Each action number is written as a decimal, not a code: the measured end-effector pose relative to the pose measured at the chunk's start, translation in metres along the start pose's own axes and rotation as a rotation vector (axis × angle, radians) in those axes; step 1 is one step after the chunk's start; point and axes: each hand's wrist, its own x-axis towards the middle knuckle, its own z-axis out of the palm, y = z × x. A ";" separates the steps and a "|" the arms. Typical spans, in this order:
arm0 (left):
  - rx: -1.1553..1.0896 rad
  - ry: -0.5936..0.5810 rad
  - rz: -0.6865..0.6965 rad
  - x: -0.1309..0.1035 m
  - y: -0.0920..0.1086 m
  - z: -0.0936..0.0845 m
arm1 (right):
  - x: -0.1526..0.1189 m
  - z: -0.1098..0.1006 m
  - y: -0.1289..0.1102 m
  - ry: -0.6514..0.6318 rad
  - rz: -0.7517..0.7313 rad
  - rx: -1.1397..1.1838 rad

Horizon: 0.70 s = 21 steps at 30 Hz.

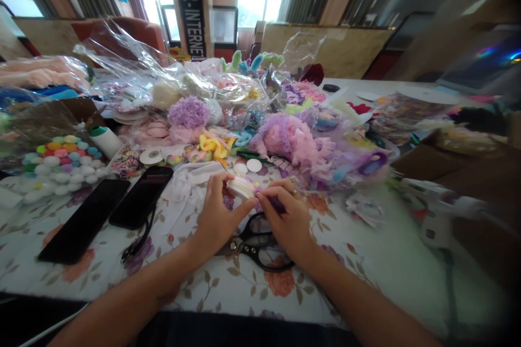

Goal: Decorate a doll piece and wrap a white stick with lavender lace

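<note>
My left hand is closed around the left side of a white ribbon spool, thumb below and fingers above. At the spool's right edge, my right hand pinches a small pale-purple piece between thumb and forefinger. What that piece is, I cannot make out. Black-handled scissors lie on the flowered cloth just below both hands, partly covered by the right one. Beyond the fingers sits a small white disc. White fabric lies crumpled to the left of my left hand.
Two black phones lie at the left, beside a tray of coloured pom-poms. Across the back spreads a heap of pink and purple frilly fabric, yarn and clear plastic bags. A white glue gun stands at the right.
</note>
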 end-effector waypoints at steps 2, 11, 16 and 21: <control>-0.023 -0.020 -0.024 0.003 0.000 0.001 | 0.000 0.000 0.000 0.011 0.029 -0.031; -0.416 -0.132 -0.272 0.017 0.008 -0.005 | -0.003 0.003 0.002 0.003 0.121 -0.098; -0.682 -0.202 -0.404 0.019 0.012 -0.004 | -0.003 0.002 0.003 -0.016 0.176 -0.116; -0.773 -0.211 -0.479 0.020 0.013 -0.006 | -0.004 0.002 0.004 -0.022 0.111 -0.132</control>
